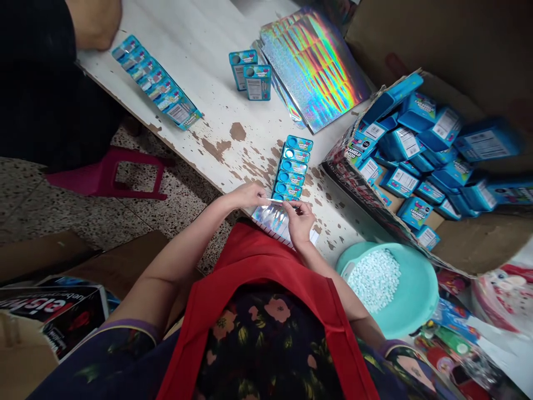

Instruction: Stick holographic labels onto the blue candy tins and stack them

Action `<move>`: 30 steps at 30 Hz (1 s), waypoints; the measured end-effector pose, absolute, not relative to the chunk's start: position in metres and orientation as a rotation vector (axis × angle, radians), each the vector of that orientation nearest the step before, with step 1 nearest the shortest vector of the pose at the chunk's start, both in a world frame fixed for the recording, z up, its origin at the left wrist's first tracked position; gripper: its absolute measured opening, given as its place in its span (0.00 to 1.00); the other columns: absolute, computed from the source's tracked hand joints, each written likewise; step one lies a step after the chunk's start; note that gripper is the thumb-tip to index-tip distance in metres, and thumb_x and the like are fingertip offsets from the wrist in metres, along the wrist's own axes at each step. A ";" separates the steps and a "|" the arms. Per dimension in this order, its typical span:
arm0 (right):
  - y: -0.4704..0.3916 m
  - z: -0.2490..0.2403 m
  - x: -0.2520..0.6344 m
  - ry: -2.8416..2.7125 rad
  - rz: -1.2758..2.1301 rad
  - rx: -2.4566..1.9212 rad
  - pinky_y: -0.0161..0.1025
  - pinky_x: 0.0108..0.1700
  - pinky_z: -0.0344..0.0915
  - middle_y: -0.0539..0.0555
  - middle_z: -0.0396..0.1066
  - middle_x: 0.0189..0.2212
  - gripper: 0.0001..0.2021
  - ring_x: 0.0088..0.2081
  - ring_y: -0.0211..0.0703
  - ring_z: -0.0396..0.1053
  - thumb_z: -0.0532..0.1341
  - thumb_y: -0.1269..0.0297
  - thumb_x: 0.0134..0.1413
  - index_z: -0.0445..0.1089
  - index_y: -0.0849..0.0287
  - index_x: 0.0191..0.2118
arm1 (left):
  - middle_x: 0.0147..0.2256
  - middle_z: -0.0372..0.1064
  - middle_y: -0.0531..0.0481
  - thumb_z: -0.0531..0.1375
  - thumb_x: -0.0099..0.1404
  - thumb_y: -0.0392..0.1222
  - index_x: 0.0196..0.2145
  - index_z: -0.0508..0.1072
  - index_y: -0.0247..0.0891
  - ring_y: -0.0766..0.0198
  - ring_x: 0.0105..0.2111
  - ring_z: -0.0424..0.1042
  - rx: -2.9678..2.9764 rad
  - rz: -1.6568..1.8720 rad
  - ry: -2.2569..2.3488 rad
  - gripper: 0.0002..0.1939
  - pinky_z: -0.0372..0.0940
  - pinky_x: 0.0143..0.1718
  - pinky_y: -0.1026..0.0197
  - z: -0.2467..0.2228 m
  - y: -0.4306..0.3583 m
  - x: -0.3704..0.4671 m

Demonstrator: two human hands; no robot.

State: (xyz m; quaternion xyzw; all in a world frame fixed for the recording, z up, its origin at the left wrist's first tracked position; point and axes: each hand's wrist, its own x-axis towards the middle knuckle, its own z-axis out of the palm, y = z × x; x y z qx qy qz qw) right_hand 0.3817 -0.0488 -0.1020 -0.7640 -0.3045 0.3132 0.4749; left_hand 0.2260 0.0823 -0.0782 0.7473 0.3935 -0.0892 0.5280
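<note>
Left hand (250, 195) and right hand (300, 222) pinch a thin white strip (273, 201) over a white table (200, 72) with brown patches. Just past it is a row of bright blue boxes (291, 166); farther off, a pink stool (104, 173) on speckled floor (139, 136).

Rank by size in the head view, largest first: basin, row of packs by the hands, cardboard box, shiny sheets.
1. Cardboard box
2. Basin and shiny sheets: too alike to rank
3. Row of packs

Six blue boxes (295, 168) form the central row, with two paired boxes (258, 83), one teal basin (418, 289), one pink stool (89, 176).
</note>
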 end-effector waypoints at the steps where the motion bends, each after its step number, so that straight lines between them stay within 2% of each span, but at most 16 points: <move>1: -0.049 -0.104 0.381 -0.753 0.744 -1.877 0.41 0.40 0.62 0.52 0.68 0.29 0.13 0.35 0.42 0.64 0.65 0.51 0.49 0.75 0.57 0.29 | 0.18 0.52 0.56 0.58 0.56 0.52 0.19 0.66 0.34 0.71 0.22 0.51 1.817 -0.232 0.893 0.18 0.43 0.24 0.65 -0.076 0.085 0.227; 7: -0.048 -0.113 0.381 -0.815 0.628 -1.941 0.42 0.42 0.63 0.54 0.64 0.34 0.13 0.39 0.43 0.63 0.64 0.52 0.51 0.74 0.58 0.30 | 0.20 0.52 0.56 0.55 0.57 0.52 0.20 0.62 0.35 0.71 0.22 0.51 1.747 -0.248 0.761 0.18 0.46 0.24 0.65 -0.074 0.095 0.230; 10: -0.045 -0.118 0.380 -0.824 0.587 -1.950 0.43 0.44 0.63 0.55 0.62 0.35 0.13 0.41 0.45 0.62 0.64 0.53 0.52 0.73 0.58 0.29 | 0.20 0.51 0.56 0.55 0.56 0.53 0.21 0.62 0.36 0.70 0.21 0.52 1.704 -0.277 0.795 0.18 0.45 0.23 0.65 -0.084 0.098 0.231; 14: -0.041 -0.126 0.379 -0.880 0.519 -1.966 0.43 0.44 0.63 0.56 0.60 0.35 0.12 0.44 0.47 0.61 0.62 0.55 0.53 0.69 0.58 0.28 | 0.22 0.55 0.55 0.55 0.57 0.53 0.23 0.65 0.35 0.69 0.24 0.55 1.688 -0.231 0.752 0.17 0.48 0.25 0.66 -0.103 0.099 0.234; 17: -0.043 -0.129 0.381 -0.813 0.533 -1.980 0.41 0.40 0.64 0.54 0.61 0.36 0.12 0.40 0.44 0.62 0.63 0.54 0.51 0.63 0.57 0.31 | 0.23 0.59 0.54 0.54 0.59 0.50 0.25 0.66 0.34 0.68 0.26 0.58 1.703 -0.207 0.728 0.15 0.52 0.27 0.66 -0.116 0.097 0.235; 21: -0.046 -0.129 0.385 -0.679 0.683 -1.924 0.38 0.37 0.63 0.51 0.63 0.34 0.19 0.32 0.38 0.62 0.64 0.51 0.48 0.59 0.57 0.38 | 0.28 0.66 0.48 0.53 0.62 0.39 0.27 0.69 0.34 0.63 0.31 0.63 1.988 -0.184 1.132 0.09 0.57 0.33 0.63 -0.122 0.084 0.233; 25: -0.043 -0.129 0.387 -0.662 0.724 -1.975 0.36 0.34 0.62 0.50 0.63 0.34 0.25 0.30 0.36 0.61 0.67 0.47 0.42 0.58 0.56 0.39 | 0.40 0.70 0.43 0.48 0.67 0.36 0.40 0.72 0.35 0.58 0.42 0.65 2.067 0.032 1.358 0.13 0.60 0.45 0.59 -0.116 0.046 0.238; 27: -0.041 -0.131 0.387 -0.721 0.664 -1.987 0.37 0.35 0.62 0.51 0.63 0.35 0.23 0.30 0.37 0.60 0.66 0.46 0.43 0.59 0.56 0.37 | 0.45 0.69 0.41 0.46 0.68 0.34 0.49 0.70 0.34 0.56 0.47 0.64 2.110 0.114 1.372 0.17 0.59 0.50 0.56 -0.111 0.022 0.244; 30: -0.044 -0.137 0.390 -0.756 0.648 -1.963 0.39 0.37 0.63 0.53 0.64 0.36 0.20 0.32 0.39 0.62 0.62 0.46 0.49 0.60 0.56 0.37 | 0.56 0.63 0.38 0.47 0.64 0.29 0.57 0.65 0.35 0.51 0.51 0.61 2.190 -0.023 1.374 0.24 0.57 0.52 0.50 -0.108 -0.004 0.248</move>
